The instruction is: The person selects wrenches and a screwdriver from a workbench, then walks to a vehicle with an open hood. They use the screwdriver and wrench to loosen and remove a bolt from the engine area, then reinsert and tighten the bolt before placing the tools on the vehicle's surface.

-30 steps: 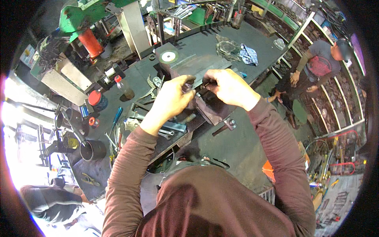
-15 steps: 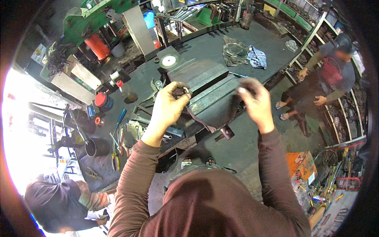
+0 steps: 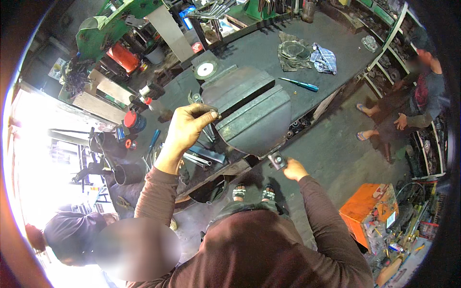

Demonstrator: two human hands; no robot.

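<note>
A large bench vise [image 3: 257,113] with worn metal jaws stands at the bench edge, a dark gap between its jaws. Beside the left end of that gap, my left hand [image 3: 185,127] is closed in a pinch between thumb and fingers. A small dark metal piece [image 3: 218,115] shows at its fingertips; its kind is too small to make out. Low in front of the vise, my right hand [image 3: 294,170] is wrapped round the vise handle, right beside the screw head [image 3: 277,161]. My fingers hide most of the handle.
A blue screwdriver [image 3: 300,84], a checked cloth [image 3: 323,58] and a grinding disc [image 3: 206,70] lie on the bench behind the vise. Wrenches [image 3: 197,159] and a black cup [image 3: 128,172] are left. An orange box [image 3: 367,211] stands at right. Two other people are nearby.
My right hand has dropped from beside the vise jaws to the handle in front and closed on it. My left hand stays at the jaws' left end, still pinching. The whole view has shifted.
</note>
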